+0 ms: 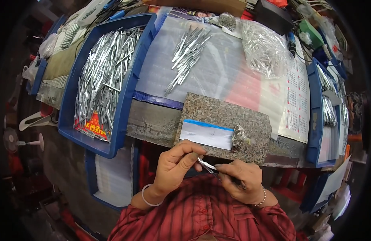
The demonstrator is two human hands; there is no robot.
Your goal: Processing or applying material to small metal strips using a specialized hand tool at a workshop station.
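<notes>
Close to my body, just off the near edge of the bench, both hands are closed on a slim, shiny metal piece. My left hand pinches its left end between thumb and fingertips. Fingers of my right hand grip the other end and hide part of it. Just beyond them a speckled stone slab lies on the bench. On it are a white paper pad with a blue edge and a small clear plastic bundle.
A blue tray at left is heaped with slim metal pieces. A loose pile of similar pieces lies on the plastic-covered bench. At the back right sits a clear bag of slim pieces. Blue bins stand far right.
</notes>
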